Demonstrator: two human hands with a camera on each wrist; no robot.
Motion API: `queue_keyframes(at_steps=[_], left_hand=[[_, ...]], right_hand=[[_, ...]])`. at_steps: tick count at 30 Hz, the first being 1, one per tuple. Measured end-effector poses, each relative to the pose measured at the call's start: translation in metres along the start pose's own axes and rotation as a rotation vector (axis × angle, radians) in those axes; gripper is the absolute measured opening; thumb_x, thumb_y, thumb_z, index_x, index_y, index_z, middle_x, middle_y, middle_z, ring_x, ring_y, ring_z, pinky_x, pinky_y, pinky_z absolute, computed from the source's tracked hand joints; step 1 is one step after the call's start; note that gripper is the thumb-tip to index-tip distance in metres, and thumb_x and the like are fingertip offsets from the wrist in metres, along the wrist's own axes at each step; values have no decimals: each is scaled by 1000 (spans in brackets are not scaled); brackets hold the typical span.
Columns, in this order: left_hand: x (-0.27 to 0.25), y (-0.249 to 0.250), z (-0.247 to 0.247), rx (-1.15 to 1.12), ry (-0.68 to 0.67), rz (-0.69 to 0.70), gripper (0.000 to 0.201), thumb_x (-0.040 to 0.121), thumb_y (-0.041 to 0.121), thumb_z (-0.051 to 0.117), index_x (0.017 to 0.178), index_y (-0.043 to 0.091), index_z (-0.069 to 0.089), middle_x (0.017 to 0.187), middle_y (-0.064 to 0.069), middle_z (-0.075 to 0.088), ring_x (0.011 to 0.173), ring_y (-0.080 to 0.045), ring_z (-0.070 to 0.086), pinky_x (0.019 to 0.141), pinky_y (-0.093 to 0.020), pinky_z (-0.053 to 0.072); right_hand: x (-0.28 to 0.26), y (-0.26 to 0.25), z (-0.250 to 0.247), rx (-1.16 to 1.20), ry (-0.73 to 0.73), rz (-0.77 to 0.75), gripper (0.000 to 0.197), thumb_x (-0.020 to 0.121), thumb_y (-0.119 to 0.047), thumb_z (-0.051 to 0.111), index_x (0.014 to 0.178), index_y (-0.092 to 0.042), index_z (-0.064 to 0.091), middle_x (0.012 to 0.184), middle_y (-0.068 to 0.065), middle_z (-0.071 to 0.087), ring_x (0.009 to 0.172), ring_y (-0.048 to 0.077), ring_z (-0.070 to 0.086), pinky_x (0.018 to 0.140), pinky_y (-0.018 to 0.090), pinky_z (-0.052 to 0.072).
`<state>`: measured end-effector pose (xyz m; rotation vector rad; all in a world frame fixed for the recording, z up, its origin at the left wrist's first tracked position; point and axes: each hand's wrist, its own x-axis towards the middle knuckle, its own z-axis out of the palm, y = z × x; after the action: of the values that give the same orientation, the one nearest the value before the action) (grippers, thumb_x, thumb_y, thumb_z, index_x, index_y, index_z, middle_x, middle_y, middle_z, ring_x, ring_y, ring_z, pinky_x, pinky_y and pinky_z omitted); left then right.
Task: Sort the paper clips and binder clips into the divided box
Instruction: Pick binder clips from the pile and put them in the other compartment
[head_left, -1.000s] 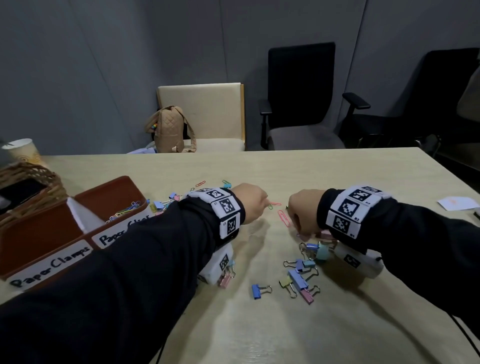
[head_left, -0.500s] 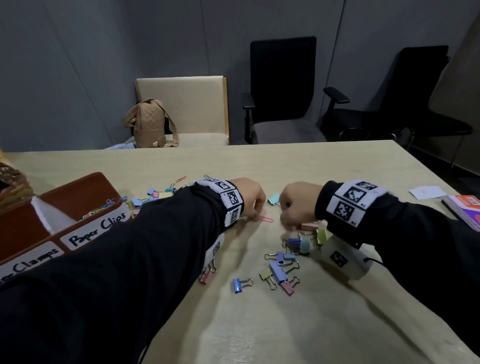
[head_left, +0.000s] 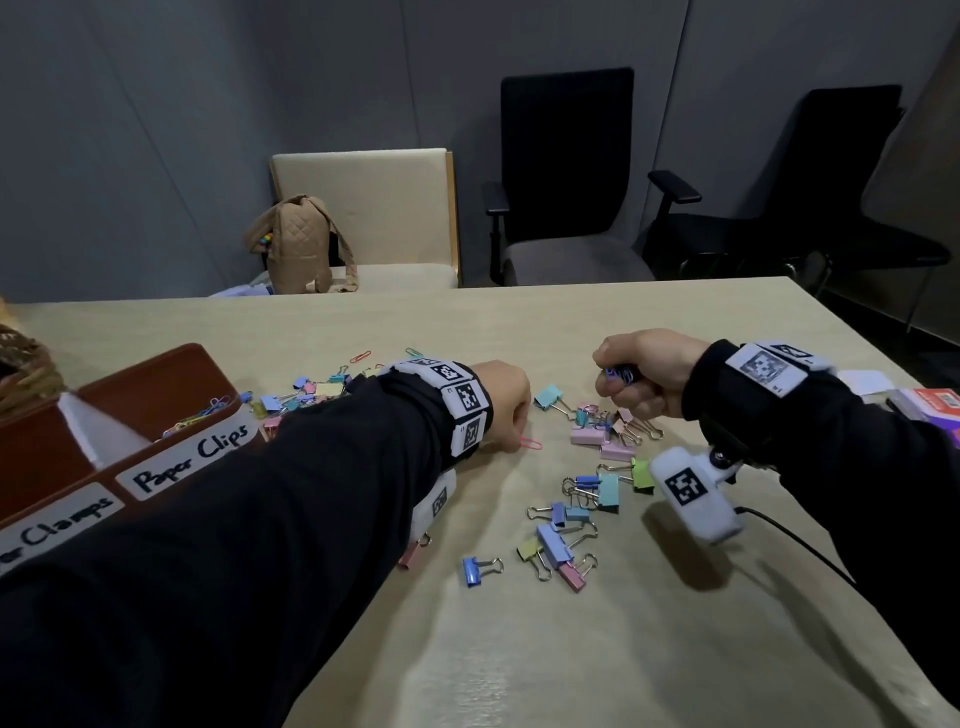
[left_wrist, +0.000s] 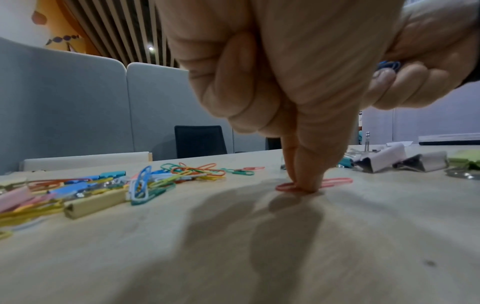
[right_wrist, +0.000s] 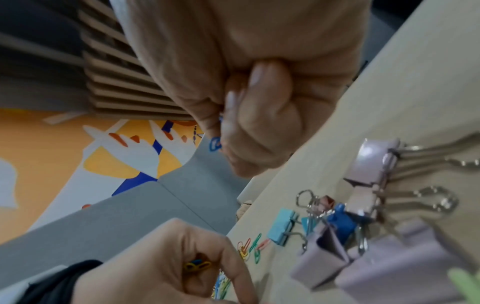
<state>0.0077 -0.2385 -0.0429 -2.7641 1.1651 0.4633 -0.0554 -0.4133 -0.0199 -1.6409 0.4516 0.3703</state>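
Pink paper clip pinned flat to the table under 1 fingertip of the left hand.

Curled around a few coloured clips in its palm, the left hand presses its forefinger on the pink wire, while the right hand, raised just above the table, is closed tight on blue paper clips. Pastel binder clips in blue, pink, green and lilac lie scattered between and below the hands, with more mixed paper clips heaped to the left. At the table's left edge stands the brown divided box, its white handwritten labels reading "Paper Clips" and, partly cut off, "Clamps"; coloured paper clips lie in the Paper Clips compartment. Beyond the table, a tan quilted backpack sits on a cream chair.
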Motion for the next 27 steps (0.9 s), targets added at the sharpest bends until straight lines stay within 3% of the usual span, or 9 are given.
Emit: queue_keyframes(at_steps=[3,9,13,16,20,24,27], left_hand=[[2,3,3,1,-26,-15,5,80,20,66,79,16,67,65,3,55,69,-19,52,49,-22,35],[3,1,-5,23,7,30,14,82,21,69,95,16,67,83,3,55,76,-15,50,47,-18,29],[5,-1,-6,-10,-18,25,9,79,19,71,86,14,71,66,6,54,70,-14,52,47,-18,34],[6,1,-3,3,-63,-19,7,80,21,68,77,15,65,70,-1,55,68,-19,48,50,-23,35],[6,0,2,-7,-111,-74,18,83,28,63,76,13,58,72,-5,50,67,-22,43,52,-24,34],[1,2,5,0,-127,-83,23,88,30,57,77,10,53,69,-4,48,69,-23,44,56,-26,35],[-6,4,8,15,-122,-95,30,95,33,46,77,9,50,70,-5,46,74,-24,44,60,-27,33]], right_hand=[[2,1,-2,35,-5,-8,18,102,-15,33,84,-14,36,61,3,37,36,7,20,33,13,16],[7,5,-12,-46,85,-8,18,101,-7,34,85,-10,41,70,13,51,35,8,25,32,13,22],[11,6,-10,-320,125,3,25,97,-4,32,80,-15,47,58,3,44,37,10,27,36,13,20],[13,5,-3,-588,169,-4,25,98,-13,40,82,-13,59,59,2,44,43,14,31,38,16,23],[14,1,5,-670,166,-43,26,98,-20,45,81,-12,63,60,3,44,42,14,33,35,16,25],[13,-1,8,-880,198,-80,24,95,-27,55,85,-10,68,63,0,50,51,14,41,46,23,33],[16,5,11,-1039,175,-112,12,88,-17,63,81,-10,69,83,1,68,70,13,55,59,24,43]])
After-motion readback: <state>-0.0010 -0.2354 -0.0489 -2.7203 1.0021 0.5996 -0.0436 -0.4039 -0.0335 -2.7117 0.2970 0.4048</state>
